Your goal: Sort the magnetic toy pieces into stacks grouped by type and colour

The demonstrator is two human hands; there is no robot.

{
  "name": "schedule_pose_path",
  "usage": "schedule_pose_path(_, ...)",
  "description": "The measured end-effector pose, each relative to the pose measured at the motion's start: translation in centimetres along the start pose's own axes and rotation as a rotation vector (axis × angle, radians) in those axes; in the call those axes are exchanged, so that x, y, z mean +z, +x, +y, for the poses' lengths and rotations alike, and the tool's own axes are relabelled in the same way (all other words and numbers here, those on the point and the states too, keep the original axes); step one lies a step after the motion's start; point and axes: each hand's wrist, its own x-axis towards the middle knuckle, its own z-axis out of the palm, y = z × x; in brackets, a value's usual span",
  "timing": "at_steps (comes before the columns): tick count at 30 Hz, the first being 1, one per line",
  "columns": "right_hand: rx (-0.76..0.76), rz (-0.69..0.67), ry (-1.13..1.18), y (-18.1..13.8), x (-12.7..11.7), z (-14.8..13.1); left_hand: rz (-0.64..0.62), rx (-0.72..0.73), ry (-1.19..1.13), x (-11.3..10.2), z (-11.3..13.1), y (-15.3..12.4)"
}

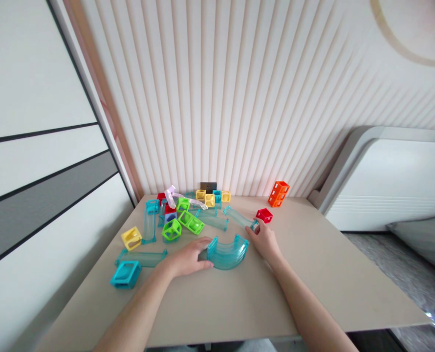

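Note:
A curved clear teal track piece [228, 253] lies on the beige table [313, 274]. My left hand [188, 257] grips its left end, thumb and fingers closed on it. My right hand [263, 240] rests just right of the curve, fingertips pinching the near end of a straight clear teal tube [239, 217]. A small red cube block [264, 215] sits right behind that hand.
Behind my hands lies a heap of green [171, 230], yellow [131, 238], teal [125, 274] and red frame blocks and clear tubes [140, 257]. An orange double block [278, 193] stands by the ribbed wall. A bed is at the right.

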Motion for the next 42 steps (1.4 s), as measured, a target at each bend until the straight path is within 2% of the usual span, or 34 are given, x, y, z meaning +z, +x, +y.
schedule_pose_path(4,-0.012,0.017,-0.172,-0.1,0.0,0.2,0.005,0.005,-0.008,0.1,-0.2,0.0)
schedule_pose_path(10,-0.037,0.028,-0.283,-0.3,0.2,-0.1,-0.012,0.001,-0.009,0.1,-0.4,-0.1)
schedule_pose_path(15,-0.136,0.053,-0.049,-0.6,0.0,-0.8,-0.015,-0.001,-0.015,-0.1,-0.2,-0.1)
schedule_pose_path(17,-0.157,0.024,0.034,-0.7,-0.2,-1.3,-0.021,-0.014,-0.018,-0.1,-0.2,-0.1)
schedule_pose_path(19,-0.192,-0.065,0.178,-1.0,-0.6,-1.8,-0.018,-0.023,-0.020,0.0,-0.2,-0.1)
schedule_pose_path(22,-0.286,-0.313,0.410,-1.6,-1.0,-2.6,-0.010,-0.014,-0.023,0.0,-0.2,-0.1)
schedule_pose_path(25,-0.355,-0.578,0.483,-2.3,-1.2,-3.0,-0.011,0.012,-0.020,0.0,-0.2,0.0)
schedule_pose_path(28,-0.342,-0.750,0.499,-2.7,-1.1,-3.0,-0.017,0.027,-0.013,0.0,-0.2,0.0)
schedule_pose_path(33,-0.264,-0.883,0.451,-2.7,-1.5,-3.0,-0.010,0.003,-0.008,0.1,-0.4,0.0)
schedule_pose_path(37,-0.239,-0.957,0.419,-2.5,-1.9,-2.8,-0.007,0.045,0.001,0.1,-0.3,0.0)
schedule_pose_path(42,-0.288,-0.921,0.310,-2.5,-1.4,-2.2,-0.003,0.107,-0.005,0.0,-0.2,0.2)
